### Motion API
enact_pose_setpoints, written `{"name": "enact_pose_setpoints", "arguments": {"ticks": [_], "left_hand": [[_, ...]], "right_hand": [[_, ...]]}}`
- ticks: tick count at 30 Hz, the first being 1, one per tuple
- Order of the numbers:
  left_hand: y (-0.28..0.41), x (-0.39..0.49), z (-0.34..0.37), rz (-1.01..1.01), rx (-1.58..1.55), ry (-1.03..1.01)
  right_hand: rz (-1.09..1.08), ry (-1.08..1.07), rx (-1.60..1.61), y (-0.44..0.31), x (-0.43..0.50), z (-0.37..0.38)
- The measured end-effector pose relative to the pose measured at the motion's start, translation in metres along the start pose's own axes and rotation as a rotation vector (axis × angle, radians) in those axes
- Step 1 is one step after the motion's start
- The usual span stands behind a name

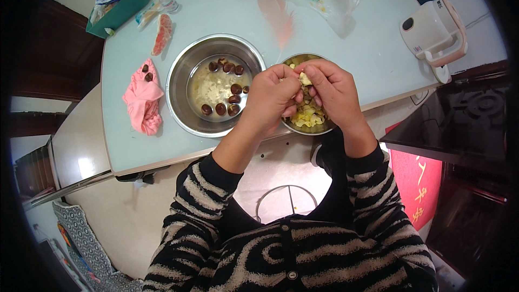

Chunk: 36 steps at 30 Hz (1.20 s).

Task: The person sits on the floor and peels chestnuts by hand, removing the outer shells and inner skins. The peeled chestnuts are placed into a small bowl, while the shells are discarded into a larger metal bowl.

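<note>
A pale yellow piece of peeled chestnut (305, 79) is pinched between my two hands. My right hand (334, 89) grips it with thumb and fingers; my left hand (271, 95) holds it from the other side, its fingers curled. Both are above a small metal bowl (310, 130) with many yellow chestnut pieces (309, 115) inside, partly hidden by my hands. To the left stands a large stainless steel basin (175, 97). Several brown, unpeeled chestnuts (234, 99) lie in its shallow cloudy water.
A pink cloth (144, 103) with two dark bits lies left of the basin. Behind are a grapefruit or pomelo segment (162, 34), a red-capped bottle (167, 0), a green bin (121, 6), a pink feather (277, 14), a plastic bag (336, 0) and a white appliance (432, 32).
</note>
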<state>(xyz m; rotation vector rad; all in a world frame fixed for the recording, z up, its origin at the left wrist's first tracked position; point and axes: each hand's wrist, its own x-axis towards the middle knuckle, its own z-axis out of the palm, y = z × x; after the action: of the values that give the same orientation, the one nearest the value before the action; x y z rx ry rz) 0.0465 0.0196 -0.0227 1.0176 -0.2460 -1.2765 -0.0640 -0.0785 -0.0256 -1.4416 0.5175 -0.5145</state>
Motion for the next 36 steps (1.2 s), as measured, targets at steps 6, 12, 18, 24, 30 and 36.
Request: {"name": "enact_pose_setpoints", "arguments": {"ticks": [6, 12, 18, 24, 30, 36], "left_hand": [[0.004, -0.002, 0.000, 0.025, 0.025, -0.005], [0.013, -0.002, -0.005, -0.029, 0.088, -0.082], [0.011, -0.004, -0.006, 0.006, 0.118, -0.102], [0.002, -0.003, -0.004, 0.084, 0.084, -0.045], [-0.002, -0.002, -0.007, 0.136, 0.116, -0.033], [-0.006, -0.001, -0.007, 0.217, 0.252, 0.013]], "right_hand": [[0.044, 0.015, 0.063, -0.003, 0.000, -0.002], [0.027, 0.004, 0.083, -0.002, 0.000, -0.003], [0.018, -0.062, 0.122, -0.002, -0.001, -0.005], [0.009, -0.044, 0.148, 0.003, -0.001, 0.000], [0.077, -0.026, 0.201, 0.004, 0.000, 0.003], [0.177, -0.023, 0.369, 0.003, 0.001, 0.006]]}}
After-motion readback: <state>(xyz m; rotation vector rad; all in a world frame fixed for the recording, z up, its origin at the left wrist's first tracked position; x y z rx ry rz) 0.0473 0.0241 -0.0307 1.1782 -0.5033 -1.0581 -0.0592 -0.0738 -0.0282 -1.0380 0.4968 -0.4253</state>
